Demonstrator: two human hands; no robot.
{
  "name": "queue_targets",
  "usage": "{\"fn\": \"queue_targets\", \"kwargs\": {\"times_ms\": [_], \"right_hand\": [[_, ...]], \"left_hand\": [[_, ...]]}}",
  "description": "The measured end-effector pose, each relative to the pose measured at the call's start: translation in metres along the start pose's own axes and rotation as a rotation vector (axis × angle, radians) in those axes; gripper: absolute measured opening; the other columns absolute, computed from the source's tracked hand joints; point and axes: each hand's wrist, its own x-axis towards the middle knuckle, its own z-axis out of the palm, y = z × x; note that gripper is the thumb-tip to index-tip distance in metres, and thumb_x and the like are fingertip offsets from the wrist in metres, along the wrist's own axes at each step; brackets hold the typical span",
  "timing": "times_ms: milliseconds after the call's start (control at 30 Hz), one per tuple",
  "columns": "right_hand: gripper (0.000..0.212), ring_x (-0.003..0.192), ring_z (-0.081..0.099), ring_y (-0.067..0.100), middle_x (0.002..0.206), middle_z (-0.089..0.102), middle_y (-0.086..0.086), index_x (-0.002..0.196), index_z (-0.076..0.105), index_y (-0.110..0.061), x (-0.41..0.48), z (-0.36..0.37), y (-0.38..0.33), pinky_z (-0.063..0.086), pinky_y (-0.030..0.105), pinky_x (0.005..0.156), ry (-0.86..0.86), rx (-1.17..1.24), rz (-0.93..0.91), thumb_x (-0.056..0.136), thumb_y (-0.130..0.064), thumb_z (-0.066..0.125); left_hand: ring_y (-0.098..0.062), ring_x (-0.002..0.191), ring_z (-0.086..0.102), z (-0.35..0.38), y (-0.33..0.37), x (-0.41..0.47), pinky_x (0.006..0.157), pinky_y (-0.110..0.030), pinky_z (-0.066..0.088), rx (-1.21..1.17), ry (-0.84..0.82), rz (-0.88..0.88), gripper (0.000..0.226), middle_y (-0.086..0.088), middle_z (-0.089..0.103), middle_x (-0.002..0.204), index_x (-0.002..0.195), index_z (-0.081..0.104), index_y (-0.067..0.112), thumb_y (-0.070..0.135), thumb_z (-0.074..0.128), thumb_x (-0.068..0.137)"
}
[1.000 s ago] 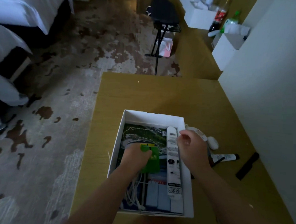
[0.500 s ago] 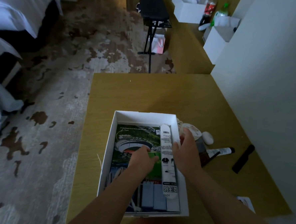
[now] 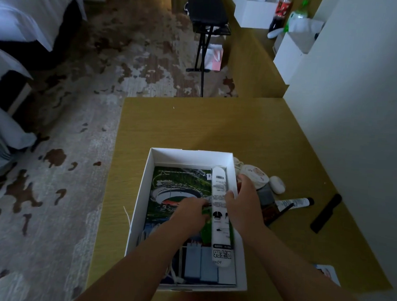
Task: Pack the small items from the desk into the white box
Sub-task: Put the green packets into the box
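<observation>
Two hands work inside the white box (image 3: 143, 207), which sits open on the desk (image 3: 194, 126) just in front of the person. The left hand (image 3: 190, 211) is curled down onto a green item (image 3: 205, 230) lying on the printed sheet (image 3: 179, 184) that lines the box floor; whether its fingers actually pinch that item cannot be told, since the knuckles hide them. The right hand (image 3: 241, 205) rests along the right wall with its fingers closed loosely against the long white pack (image 3: 220, 216), which lies lengthwise down the right side of the box.

Several small things wait outside, just right of the box: a round cream pouch (image 3: 254, 174), a white oval case (image 3: 277, 184), a white tube (image 3: 293, 202) and, farther right, a black comb (image 3: 326, 213). The packing looks roughly half done.

The step in hand appears to be settling what is already inside. To do it well, the person would press the green item flat and slide it toward the long pack so the left part of the box stays free for the bulkier pouch. The long pack should be kept snug and parallel to the wall, not tilted across the middle. The white cord (image 3: 173, 274) at the near left corner is loose and could snag; tucking it down first would help.
</observation>
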Motion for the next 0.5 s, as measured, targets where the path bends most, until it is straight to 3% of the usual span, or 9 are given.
{"fn": "queue_targets", "kwargs": {"times_ms": [133,267,400,500], "right_hand": [[0.044,0.105,0.061,0.025,0.119,0.059,0.009,0.131,0.040,-0.016,0.001,0.000,0.001,0.055,0.046,0.084,-0.011,0.031,0.037,0.088,-0.017,0.047],[0.042,0.102,0.061,0.023,0.117,0.059,0.008,0.129,0.042,-0.017,0.001,-0.001,0.003,0.056,0.046,0.082,-0.014,0.030,0.036,0.088,-0.018,0.048],[0.040,0.101,0.060,0.022,0.115,0.059,0.007,0.128,0.044,-0.016,0.000,-0.001,0.004,0.056,0.046,0.081,-0.008,0.013,0.035,0.088,-0.019,0.048],[0.036,0.100,0.060,0.022,0.112,0.059,0.007,0.124,0.047,-0.014,0.001,0.000,0.004,0.055,0.046,0.081,-0.003,0.000,0.018,0.088,-0.019,0.047]], "left_hand": [[-0.010,0.093,0.057,0.001,-0.001,0.002,0.081,-0.022,0.046,-0.218,0.048,-0.060,0.029,-0.003,0.067,0.116,0.118,0.064,0.020,0.024,0.060,0.090],[-0.006,0.085,0.057,0.003,-0.007,0.004,0.071,-0.015,0.045,-0.429,0.187,-0.254,0.030,-0.002,0.068,0.116,0.119,0.065,0.017,0.021,0.058,0.091],[-0.021,0.085,0.067,0.005,-0.012,0.002,0.074,-0.028,0.058,-0.517,0.163,-0.363,0.025,-0.010,0.072,0.104,0.110,0.071,0.012,0.013,0.063,0.086],[-0.028,0.083,0.070,0.006,-0.010,0.000,0.078,-0.040,0.059,-0.578,0.094,-0.380,0.028,-0.015,0.072,0.098,0.108,0.070,0.005,0.013,0.069,0.082]]}}
